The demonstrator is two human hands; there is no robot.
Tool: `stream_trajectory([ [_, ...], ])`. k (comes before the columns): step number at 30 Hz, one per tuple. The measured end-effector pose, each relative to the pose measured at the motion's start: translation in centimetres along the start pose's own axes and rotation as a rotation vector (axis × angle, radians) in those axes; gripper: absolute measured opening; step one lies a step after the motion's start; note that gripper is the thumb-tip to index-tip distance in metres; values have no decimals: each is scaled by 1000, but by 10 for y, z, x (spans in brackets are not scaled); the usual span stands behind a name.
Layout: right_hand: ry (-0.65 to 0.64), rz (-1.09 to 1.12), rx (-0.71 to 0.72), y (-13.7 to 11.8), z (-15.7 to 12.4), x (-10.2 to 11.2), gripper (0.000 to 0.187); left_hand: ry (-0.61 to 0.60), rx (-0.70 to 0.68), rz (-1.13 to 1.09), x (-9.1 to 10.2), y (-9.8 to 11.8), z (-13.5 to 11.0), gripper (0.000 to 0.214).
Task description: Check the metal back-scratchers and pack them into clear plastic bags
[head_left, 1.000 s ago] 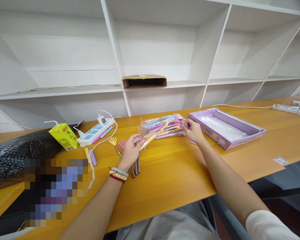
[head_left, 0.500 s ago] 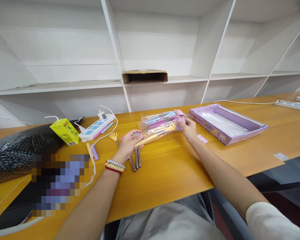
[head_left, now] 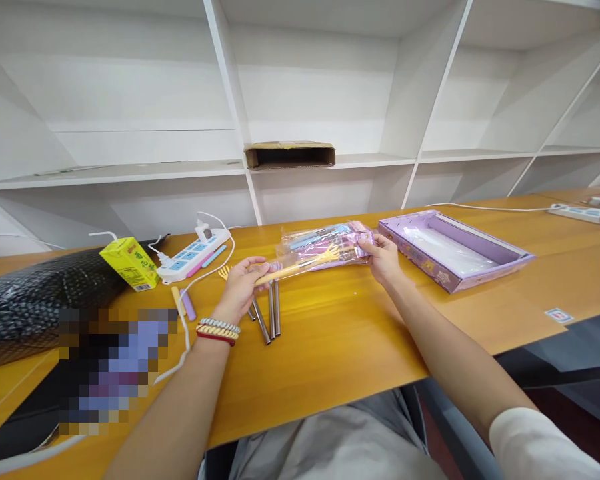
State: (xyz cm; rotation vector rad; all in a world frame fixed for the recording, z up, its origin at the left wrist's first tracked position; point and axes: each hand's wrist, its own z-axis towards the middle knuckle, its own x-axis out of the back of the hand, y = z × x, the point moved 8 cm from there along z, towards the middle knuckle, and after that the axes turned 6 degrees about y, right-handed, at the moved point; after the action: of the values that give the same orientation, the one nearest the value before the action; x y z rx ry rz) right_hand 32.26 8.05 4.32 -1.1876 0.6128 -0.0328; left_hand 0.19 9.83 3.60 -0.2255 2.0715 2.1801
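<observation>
My left hand (head_left: 244, 283) is closed around the handle end of a yellow back scratcher (head_left: 293, 270). Its hand-shaped head points right and lies within a clear plastic bag (head_left: 313, 261). At the bag's right end, my right hand (head_left: 384, 259) pinches the purple top. Just behind are more bagged back scratchers (head_left: 325, 233), with blue and pink handles showing through the plastic. Several bare metal tubes (head_left: 275, 310) lie below my left hand. A yellow scratcher head (head_left: 225, 272) shows beside that hand, partly covered by it.
An open purple box (head_left: 460, 257) with a clear sheet stands on the right. To the left are a white power strip (head_left: 195, 253), loose coloured handles (head_left: 187, 305), a yellow drink carton (head_left: 130, 263) and a black wrapped bundle (head_left: 45, 300). A white cable (head_left: 186, 333) crosses the table.
My left hand has moved left with the back scratcher's handle, and the scratcher's head has shifted left within the bag. My right hand keeps its grip on the bag and has moved slightly right.
</observation>
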Motion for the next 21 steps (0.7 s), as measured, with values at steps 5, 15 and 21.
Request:
stream_trajectory([
  [5, 2, -109, 22, 1, 1, 0, 23, 188, -81, -36, 13, 3, 3, 32],
  [15, -95, -163, 46, -2, -4, -9, 15, 270, -120, -36, 22, 4, 5, 28],
  [21, -90, -146, 15, -1, -5, -10, 41, 325, -177, -62, 25, 7, 3, 30],
])
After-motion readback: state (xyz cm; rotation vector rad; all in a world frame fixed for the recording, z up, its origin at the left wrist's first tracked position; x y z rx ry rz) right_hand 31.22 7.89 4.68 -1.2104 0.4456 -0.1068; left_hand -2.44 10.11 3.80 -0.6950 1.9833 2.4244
